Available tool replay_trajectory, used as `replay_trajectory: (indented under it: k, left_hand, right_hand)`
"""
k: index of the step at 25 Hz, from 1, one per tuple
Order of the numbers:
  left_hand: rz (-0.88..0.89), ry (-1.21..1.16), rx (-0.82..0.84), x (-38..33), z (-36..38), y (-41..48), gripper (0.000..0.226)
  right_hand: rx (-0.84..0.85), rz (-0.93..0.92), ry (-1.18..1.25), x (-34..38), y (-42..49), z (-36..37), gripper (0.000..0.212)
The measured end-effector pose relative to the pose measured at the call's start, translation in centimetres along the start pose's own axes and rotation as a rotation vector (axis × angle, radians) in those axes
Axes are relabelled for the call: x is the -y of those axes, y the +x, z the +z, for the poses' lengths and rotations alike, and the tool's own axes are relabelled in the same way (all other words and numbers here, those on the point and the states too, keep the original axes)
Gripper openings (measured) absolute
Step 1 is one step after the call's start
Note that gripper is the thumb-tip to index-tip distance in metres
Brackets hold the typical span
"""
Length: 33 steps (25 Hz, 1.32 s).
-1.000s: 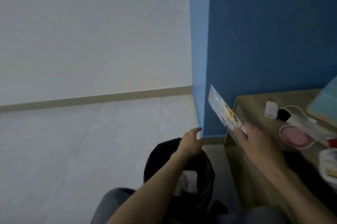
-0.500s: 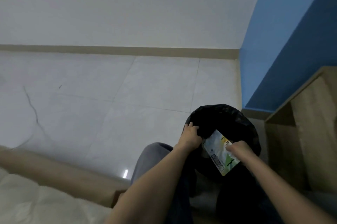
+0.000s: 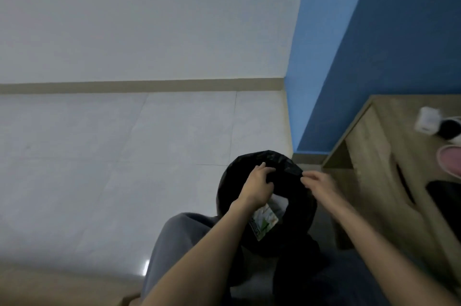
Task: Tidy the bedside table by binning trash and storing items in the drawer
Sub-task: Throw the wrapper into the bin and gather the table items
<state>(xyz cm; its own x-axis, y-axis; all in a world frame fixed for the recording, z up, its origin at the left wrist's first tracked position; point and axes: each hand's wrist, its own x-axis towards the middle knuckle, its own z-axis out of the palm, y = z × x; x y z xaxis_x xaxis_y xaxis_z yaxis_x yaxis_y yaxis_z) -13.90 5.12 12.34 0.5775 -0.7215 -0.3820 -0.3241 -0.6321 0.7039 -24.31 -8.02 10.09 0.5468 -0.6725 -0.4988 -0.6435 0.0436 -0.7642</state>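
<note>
Whereas half a second earlier the right hand (image 3: 321, 186) had held the white-and-green printed wrapper (image 3: 264, 222) over the mouth of the black plastic bin bag (image 3: 267, 163), the wrapper now lay loose inside that bag, beside a scrap of white paper (image 3: 280, 202). The right hand had let go of it and gone to the bag's far right rim, where its fingertips pinched the plastic. The left hand (image 3: 257, 186) had stayed on the far rim, fingers curled over the edge and gripping it, so the two hands held the mouth apart.

The bag stood just in front of the person's grey-trousered knee (image 3: 179, 236). Just right of the bag rose the side panel of the wooden bedside table (image 3: 374, 156), its drawer front showing a dark slot handle (image 3: 405, 186). A small white box (image 3: 427, 121) and a pink round object (image 3: 449, 161) lay on the tabletop, well right of the bag. Beyond the bag to the right stood the corner of the blue wall (image 3: 336, 81). Left of the bag and beyond it, pale floor tiles (image 3: 124, 156) ran open to the skirting.
</note>
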Motion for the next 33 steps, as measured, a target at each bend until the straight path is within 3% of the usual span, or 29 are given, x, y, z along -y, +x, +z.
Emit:
replay_trajectory:
  k: [7, 11, 15, 20, 33]
  left_hand:
    - [0.364, -0.025, 0.088, -14.4, 6.3, 2.5, 0.043]
    - [0.475, 0.045, 0.210, -20.1, 11.4, 1.8, 0.041]
    - [0.479, 0.140, 0.257, -22.0, 15.7, 2.1, 0.049]
    - [0.490, 0.271, 0.260, -23.3, 17.6, 2.5, 0.041]
    - [0.429, 0.244, 0.271, -24.0, 18.2, 1.7, 0.051]
  right_hand:
    - [-0.589, -0.323, 0.039, 1.9, -6.4, -17.2, 0.011]
    - [-0.859, -0.267, -0.170, -1.1, -10.9, -24.3, 0.015]
    - [-0.710, 0.049, -0.327, -5.8, -11.6, -27.5, 0.033]
    - [-0.719, 0.027, -0.525, -7.8, -11.4, -27.4, 0.036]
    - [-0.698, 0.058, -0.425, -8.8, -11.9, -27.3, 0.043]
